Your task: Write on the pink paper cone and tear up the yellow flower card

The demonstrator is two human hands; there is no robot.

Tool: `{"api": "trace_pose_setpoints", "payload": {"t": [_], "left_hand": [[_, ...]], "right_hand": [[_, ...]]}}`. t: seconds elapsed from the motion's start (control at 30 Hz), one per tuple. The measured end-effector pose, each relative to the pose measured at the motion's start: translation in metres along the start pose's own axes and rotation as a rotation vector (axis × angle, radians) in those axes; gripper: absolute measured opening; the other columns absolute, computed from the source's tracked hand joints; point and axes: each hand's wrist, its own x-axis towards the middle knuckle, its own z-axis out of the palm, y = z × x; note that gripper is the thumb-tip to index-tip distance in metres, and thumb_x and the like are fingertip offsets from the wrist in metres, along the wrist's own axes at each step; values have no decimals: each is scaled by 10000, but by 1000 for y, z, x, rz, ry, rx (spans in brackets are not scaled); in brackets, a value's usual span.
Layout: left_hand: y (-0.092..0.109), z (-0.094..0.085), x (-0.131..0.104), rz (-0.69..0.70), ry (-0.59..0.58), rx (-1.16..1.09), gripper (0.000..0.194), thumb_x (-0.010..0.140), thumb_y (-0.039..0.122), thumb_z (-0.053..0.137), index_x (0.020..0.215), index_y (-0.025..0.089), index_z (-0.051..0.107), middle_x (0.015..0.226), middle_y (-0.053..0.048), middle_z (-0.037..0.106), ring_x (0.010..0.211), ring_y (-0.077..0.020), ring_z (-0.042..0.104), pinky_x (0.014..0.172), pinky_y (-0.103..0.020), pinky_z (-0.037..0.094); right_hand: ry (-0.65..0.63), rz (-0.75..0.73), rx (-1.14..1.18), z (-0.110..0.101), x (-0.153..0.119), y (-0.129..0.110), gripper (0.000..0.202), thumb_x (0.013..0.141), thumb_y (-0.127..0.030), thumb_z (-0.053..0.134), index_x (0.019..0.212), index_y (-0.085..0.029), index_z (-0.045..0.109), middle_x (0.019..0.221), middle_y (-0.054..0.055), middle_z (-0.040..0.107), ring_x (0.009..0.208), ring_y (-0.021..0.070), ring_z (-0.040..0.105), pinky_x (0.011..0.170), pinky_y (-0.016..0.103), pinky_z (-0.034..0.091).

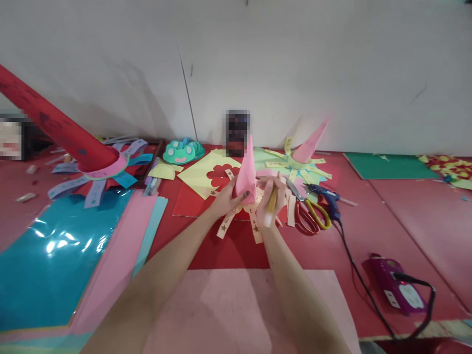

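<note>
A pink paper cone stands upright at the middle, with cream paper strips bearing letters and stars spread around its base. My left hand grips the lower left side of the cone, its fingers wrapped round it. Right of the cone, my right hand is closed on a yellow marker. Its fingers are near the cone's right side; the marker's tip is hard to make out. Under the strips lie red and pale yellow sheets.
Scissors, a blue glue gun and a purple power box with a cable lie right. Another pink cone stands behind. At left are a large red cone, a green frog craft and blue sheets.
</note>
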Motion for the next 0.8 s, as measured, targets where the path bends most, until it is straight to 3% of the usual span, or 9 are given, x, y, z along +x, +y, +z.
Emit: {"api": "trace_pose_setpoints", "payload": {"t": [0.13, 0.27, 0.4, 0.57, 0.73, 0.8], "left_hand": [[0, 0, -1, -6, 11, 13, 578, 792, 410, 567, 1303, 192, 409, 1191, -82, 601, 1061, -243, 575, 906, -358, 456], [3, 0, -2, 15, -34, 12, 532, 819, 425, 525, 1282, 179, 436, 1207, -84, 592, 1030, -232, 587, 888, -347, 460], [3, 1, -1, 46, -30, -16, 486, 839, 405, 495, 1258, 163, 459, 1223, -91, 579, 1035, -229, 580, 873, -336, 464], [7, 1, 2, 59, -16, -78, 480, 806, 390, 549, 1228, 173, 478, 1254, -94, 551, 1070, -233, 560, 900, -346, 451], [24, -8, 20, 91, 79, -187, 371, 866, 398, 428, 1152, 180, 517, 1203, -81, 569, 1149, -202, 510, 971, -325, 396], [35, -11, 29, 14, 76, -126, 341, 848, 424, 453, 1052, 175, 564, 1067, -68, 623, 1052, -211, 560, 905, -322, 430]], "right_hand": [[-194, 32, -27, -4, 8, 17, 183, 867, -333, 479, 986, -207, 536, 1030, 68, 614, 994, 185, 582, 888, 409, 480], [-338, 148, 38, -8, 13, 33, 383, 763, -376, 618, 1100, -237, 501, 1016, 60, 619, 932, 189, 611, 820, 390, 518], [-325, 156, -28, -10, 14, 34, 371, 757, -376, 627, 1089, -244, 529, 894, 33, 630, 794, 160, 610, 761, 362, 526], [-337, 158, -22, -9, 14, 29, 379, 769, -380, 615, 1110, -245, 522, 910, 35, 623, 772, 148, 605, 739, 341, 522], [-368, 145, -1, -6, 13, 27, 401, 777, -397, 604, 1129, -234, 507, 859, 26, 620, 758, 148, 597, 724, 336, 513], [-367, 136, 2, -5, 12, 26, 380, 784, -399, 593, 1115, -232, 507, 804, 11, 604, 709, 138, 581, 687, 323, 509]]}}
